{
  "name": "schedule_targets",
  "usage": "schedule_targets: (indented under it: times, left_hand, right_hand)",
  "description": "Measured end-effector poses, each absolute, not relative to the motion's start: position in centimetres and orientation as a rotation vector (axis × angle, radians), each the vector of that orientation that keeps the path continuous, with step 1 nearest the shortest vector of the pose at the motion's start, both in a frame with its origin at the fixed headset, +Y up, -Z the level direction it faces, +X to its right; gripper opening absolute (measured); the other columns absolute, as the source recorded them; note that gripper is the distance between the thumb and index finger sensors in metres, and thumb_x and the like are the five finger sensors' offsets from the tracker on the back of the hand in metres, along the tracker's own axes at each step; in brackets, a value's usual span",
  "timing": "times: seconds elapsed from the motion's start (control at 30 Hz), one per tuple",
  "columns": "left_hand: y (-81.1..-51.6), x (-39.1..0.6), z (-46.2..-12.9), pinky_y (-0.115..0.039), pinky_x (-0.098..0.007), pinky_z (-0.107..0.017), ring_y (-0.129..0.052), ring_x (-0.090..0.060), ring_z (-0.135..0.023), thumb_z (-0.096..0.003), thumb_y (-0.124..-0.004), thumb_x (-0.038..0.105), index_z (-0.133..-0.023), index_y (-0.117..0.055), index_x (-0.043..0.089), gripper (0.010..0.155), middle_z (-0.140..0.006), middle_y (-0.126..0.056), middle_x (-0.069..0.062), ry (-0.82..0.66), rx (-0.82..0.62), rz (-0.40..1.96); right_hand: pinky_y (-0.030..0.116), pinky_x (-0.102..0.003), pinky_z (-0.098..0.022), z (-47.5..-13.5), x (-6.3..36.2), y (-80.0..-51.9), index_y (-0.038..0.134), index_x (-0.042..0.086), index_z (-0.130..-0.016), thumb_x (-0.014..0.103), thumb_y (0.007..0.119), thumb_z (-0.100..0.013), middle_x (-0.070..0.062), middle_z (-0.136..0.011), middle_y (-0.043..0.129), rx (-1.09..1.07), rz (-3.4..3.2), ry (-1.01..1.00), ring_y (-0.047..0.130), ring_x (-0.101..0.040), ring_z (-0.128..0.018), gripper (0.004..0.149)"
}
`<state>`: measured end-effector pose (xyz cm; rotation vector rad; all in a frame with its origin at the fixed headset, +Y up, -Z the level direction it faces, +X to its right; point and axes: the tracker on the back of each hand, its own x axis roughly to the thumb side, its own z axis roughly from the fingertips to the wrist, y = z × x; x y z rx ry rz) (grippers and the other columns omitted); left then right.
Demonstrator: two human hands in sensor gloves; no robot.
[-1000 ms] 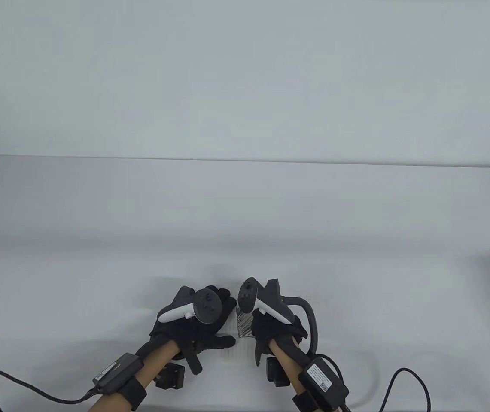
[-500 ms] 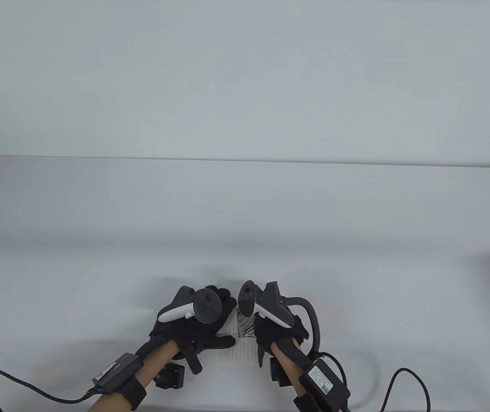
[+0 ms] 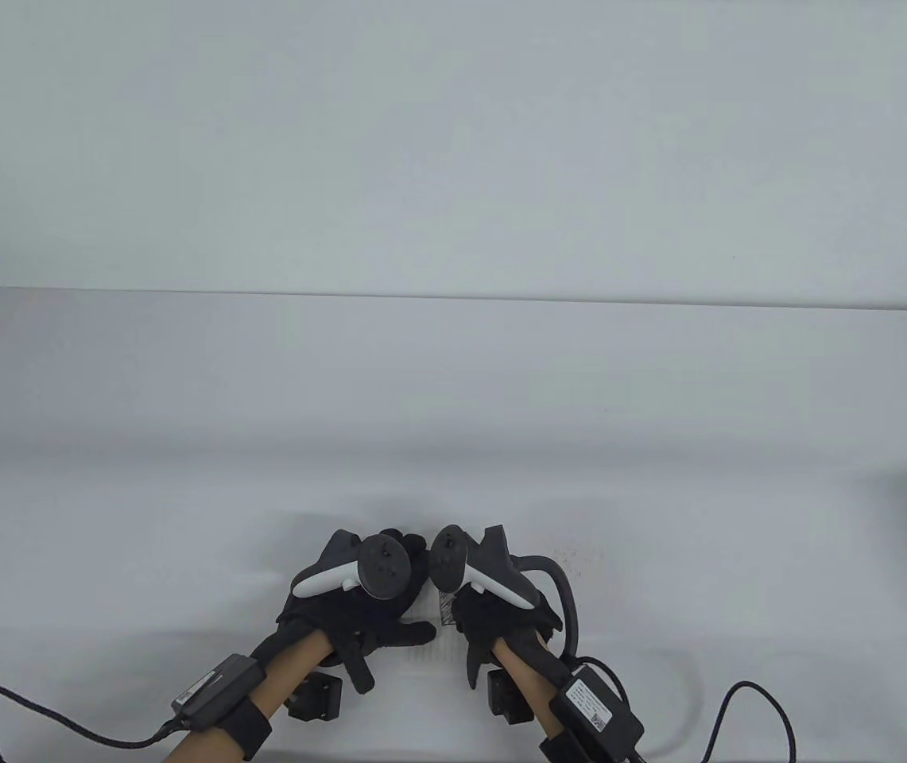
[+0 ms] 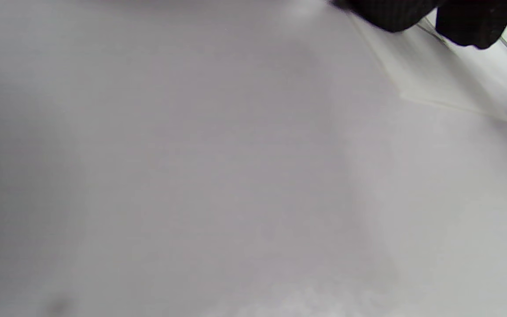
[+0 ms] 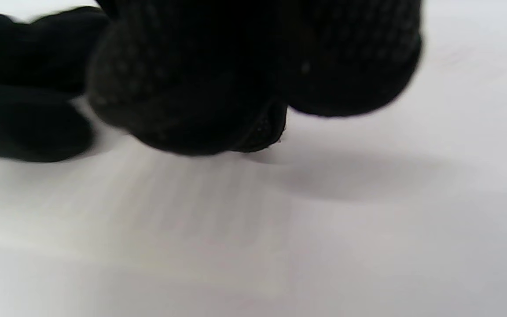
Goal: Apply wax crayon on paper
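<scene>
Paper lies flat on the counter near its front edge, between both hands, a dark scribbled patch showing; left hand rests on it, fingers spread; right hand is curled at the patch, its grip hidden, crayon unseen

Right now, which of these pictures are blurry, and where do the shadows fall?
Table view: sharp, evenly lit, with soft shadows on the table around both hands. Left wrist view: hazy throughout, the paper edge faint. Right wrist view: the right hand is an out-of-focus black mass casting a grey shadow to its right on the paper.
</scene>
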<state>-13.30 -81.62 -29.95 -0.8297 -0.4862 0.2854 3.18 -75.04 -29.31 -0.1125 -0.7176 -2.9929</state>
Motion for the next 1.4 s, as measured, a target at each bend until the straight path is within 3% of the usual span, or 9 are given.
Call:
schedule_targets:
  times: [0.13,0.23,0.47,0.57,0.8,0.93,1.13,1.23,1.4]
  left_hand:
    - [-81.6,-13.3,-30.0,0.029,-0.050,-0.061,0.039,-0.014,-0.094,-0.0548,-0.053,0.064,-0.101,0.020,0.041,0.089,-0.104,0.034,0.016,-0.487,-0.832,0.287]
    - [-81.6,-13.3,-30.0,0.029,-0.050,-0.061,0.039,-0.014,-0.094,-0.0548,-0.053,0.064,-0.101,0.020,0.041,0.089,-0.104,0.034,0.016,-0.487,-0.831,0.286]
    - [-81.6,-13.3,-30.0,0.029,-0.050,-0.060,0.039,-0.014,-0.094,-0.0548,-0.053,0.064,-0.101,0.020,0.041,0.089,-0.104,0.034,0.016,-0.487,-0.833,0.289]
    - [-81.6,-13.3,-29.9,0.029,-0.049,-0.060,0.039,-0.014,-0.094,-0.0548,-0.053,0.064,-0.101,0.020,0.041,0.089,-0.104,0.034,0.016,-0.486,-0.832,0.289]
    - [-81.6,-13.3,-29.9,0.029,-0.049,-0.060,0.039,-0.014,-0.094,-0.0548,-0.053,0.064,-0.101,0.020,0.041,0.089,-0.104,0.034,0.016,-0.487,-0.833,0.289]
    - [-81.6,-13.3,-29.9,0.029,-0.050,-0.061,0.039,-0.014,-0.094,-0.0547,-0.053,0.064,-0.101,0.020,0.041,0.089,-0.104,0.034,0.016,-0.486,-0.832,0.288]
    - [-81.6,-13.3,-29.9,0.029,-0.050,-0.060,0.039,-0.014,-0.094,-0.0548,-0.053,0.064,-0.101,0.020,0.041,0.089,-0.104,0.034,0.016,-0.487,-0.832,0.288]
    - [-81.6,-13.3,-29.9,0.029,-0.049,-0.061,0.039,-0.014,-0.094,-0.0548,-0.053,0.064,-0.101,0.020,0.041,0.089,-0.104,0.034,0.016,-0.487,-0.832,0.287]
    - [-81.6,-13.3,-30.0,0.029,-0.050,-0.060,0.039,-0.014,-0.094,-0.0549,-0.053,0.064,-0.101,0.020,0.041,0.089,-0.104,0.034,0.016,-0.487,-0.833,0.288]
  right_hand:
    - [0.090,-0.022,-0.015,-29.3,3.3,-74.8,0.077,0.006,-0.088,0.027,0.075,-0.052,-0.012,-0.057,0.099,-0.127,-2.951,-0.611,0.100,0.001,-0.018,0.042]
    - [0.090,-0.023,-0.015,-28.8,2.3,-75.4,0.077,0.005,-0.088,0.026,0.075,-0.052,-0.014,-0.057,0.099,-0.308,-3.084,-0.950,0.100,-0.001,-0.018,0.041]
    - [0.090,-0.022,-0.015,-29.6,3.4,-74.8,0.080,0.010,-0.085,0.029,0.076,-0.052,-0.010,-0.057,0.100,-0.145,-2.906,-0.629,0.100,0.001,-0.018,0.039]
    - [0.090,-0.023,-0.015,-29.0,2.5,-75.4,0.080,0.008,-0.085,0.027,0.076,-0.052,-0.012,-0.057,0.100,-0.329,-3.055,-0.956,0.100,0.000,-0.018,0.039]
    - [0.090,-0.022,-0.015,-29.6,3.2,-74.7,0.080,0.010,-0.085,0.028,0.076,-0.052,-0.011,-0.057,0.100,-0.140,-2.860,-0.655,0.100,0.001,-0.018,0.039]
    - [0.090,-0.024,-0.015,-28.9,2.4,-75.5,0.079,0.010,-0.085,0.028,0.076,-0.052,-0.012,-0.057,0.099,-0.250,-3.014,-0.970,0.100,-0.001,-0.018,0.038]
    - [0.090,-0.023,-0.015,-29.3,3.0,-74.8,0.080,0.010,-0.085,0.028,0.075,-0.052,-0.011,-0.056,0.099,-0.153,-2.893,-0.699,0.100,0.000,-0.018,0.038]
    - [0.089,-0.024,-0.015,-28.9,2.7,-75.1,0.079,0.009,-0.086,0.027,0.075,-0.052,-0.013,-0.057,0.099,-0.207,-2.994,-0.917,0.100,-0.001,-0.018,0.038]
    - [0.090,-0.022,-0.014,-29.8,3.7,-74.8,0.081,0.009,-0.085,0.028,0.075,-0.052,-0.011,-0.055,0.100,-0.038,-2.769,-0.649,0.100,0.000,-0.017,0.038]
